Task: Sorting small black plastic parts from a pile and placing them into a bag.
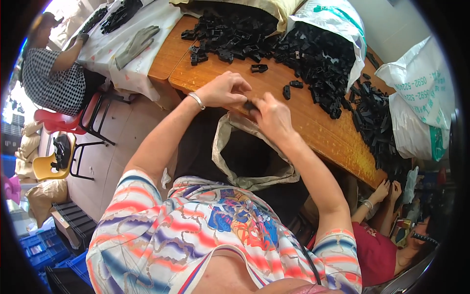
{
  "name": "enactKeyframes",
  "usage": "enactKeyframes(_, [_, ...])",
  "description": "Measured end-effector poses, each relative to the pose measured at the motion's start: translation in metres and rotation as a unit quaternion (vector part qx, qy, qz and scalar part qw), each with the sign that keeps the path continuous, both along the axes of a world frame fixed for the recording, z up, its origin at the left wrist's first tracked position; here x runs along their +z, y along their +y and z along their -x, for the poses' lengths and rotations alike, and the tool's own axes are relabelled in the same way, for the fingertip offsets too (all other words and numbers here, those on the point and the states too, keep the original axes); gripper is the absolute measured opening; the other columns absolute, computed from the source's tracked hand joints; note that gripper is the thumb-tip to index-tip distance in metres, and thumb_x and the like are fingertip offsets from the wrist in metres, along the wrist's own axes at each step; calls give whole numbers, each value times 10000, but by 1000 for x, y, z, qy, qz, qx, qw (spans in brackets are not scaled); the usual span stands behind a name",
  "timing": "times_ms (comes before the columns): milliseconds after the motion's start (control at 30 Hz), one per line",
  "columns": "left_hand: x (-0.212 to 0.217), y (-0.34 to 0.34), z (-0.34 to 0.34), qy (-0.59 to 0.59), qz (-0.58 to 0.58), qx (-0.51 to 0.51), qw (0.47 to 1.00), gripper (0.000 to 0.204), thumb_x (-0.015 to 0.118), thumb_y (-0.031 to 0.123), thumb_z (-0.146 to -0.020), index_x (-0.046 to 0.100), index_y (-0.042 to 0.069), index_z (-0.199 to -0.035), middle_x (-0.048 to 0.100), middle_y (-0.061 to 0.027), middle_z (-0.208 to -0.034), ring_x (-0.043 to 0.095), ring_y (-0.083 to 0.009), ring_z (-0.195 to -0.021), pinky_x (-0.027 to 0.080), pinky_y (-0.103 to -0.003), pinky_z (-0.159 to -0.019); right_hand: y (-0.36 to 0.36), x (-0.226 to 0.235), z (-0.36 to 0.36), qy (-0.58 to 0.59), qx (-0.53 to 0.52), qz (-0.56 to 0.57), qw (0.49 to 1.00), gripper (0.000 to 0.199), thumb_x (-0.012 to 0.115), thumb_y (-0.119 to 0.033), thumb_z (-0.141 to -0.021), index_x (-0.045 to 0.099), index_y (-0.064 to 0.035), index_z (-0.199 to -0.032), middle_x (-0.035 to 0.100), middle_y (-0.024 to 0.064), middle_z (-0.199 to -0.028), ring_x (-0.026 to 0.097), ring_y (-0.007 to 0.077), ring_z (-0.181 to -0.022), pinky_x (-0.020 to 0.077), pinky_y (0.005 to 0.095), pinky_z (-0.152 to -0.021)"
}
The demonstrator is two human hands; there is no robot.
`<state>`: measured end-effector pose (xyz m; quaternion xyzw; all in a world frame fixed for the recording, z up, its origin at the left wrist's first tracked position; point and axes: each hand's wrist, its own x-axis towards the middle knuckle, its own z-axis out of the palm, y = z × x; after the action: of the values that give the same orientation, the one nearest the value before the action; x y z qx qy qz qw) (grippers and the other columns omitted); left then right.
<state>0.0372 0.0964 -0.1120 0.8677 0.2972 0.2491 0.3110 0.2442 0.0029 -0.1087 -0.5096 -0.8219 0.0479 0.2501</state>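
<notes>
Now right hand (274,115) pinching black part (250,106) by counter's (320,128) near edge; left hand (223,90) curling, hold unclear; slack grip risking drop.

The shirt (161,230) is multicolour-streaked, the bangle (197,101) silvery.

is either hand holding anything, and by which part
The right hand holds a small black piece, gripped part hidden; whether the left hand does is unclear.
</notes>
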Motion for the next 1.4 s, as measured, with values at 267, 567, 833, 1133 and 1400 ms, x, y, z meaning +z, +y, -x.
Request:
enactKeyframes(267, [-3,29,-42,39,-79,237,968,349,738,227,-832,657,66,-1130,612,-114,-1092,561,-306,-1092,478,-384,-940,-74,-3,-16,47,31,100,993,210,765,-169,-760,704,-61,-930,640,124,-860,659,318,-781,545,419,-692])
enactKeyframes(567, [-6,12,-54,39,-122,178,976,223,735,191,-816,690,67,-995,617,-100,-1025,555,-290,-1028,479,-378,-912,36,-6,-76,184,-248,91,947,292,724,-278,-848,724,-21,-987,719,157,-842,696,323,-813,534,409,-724])
enactKeyframes(833, [-11,0,-36,16,-122,168,978,198,725,161,-808,685,72,-980,610,-85,-984,564,-282,-998,486,-375,-896,42,-1,-43,106,-191,83,972,280,818,-161,-747,684,-25,-952,705,123,-817,683,295,-752,536,390,-715])
enactKeyframes(1133, [-13,1,-35,2,-127,166,978,204,723,149,-802,687,80,-990,613,-74,-981,563,-273,-996,490,-371,-884,49,13,-26,339,-129,181,914,243,766,2,-777,657,17,-993,683,109,-844,655,172,-653,526,295,-599])
enactKeyframes(1400, [-13,1,-35,4,-111,167,980,220,722,139,-799,684,74,-1005,618,-72,-995,564,-271,-1003,489,-373,-889,62,6,-13,153,-84,37,984,285,745,2,-781,717,-30,-1062,654,78,-949,624,171,-704,520,290,-657])
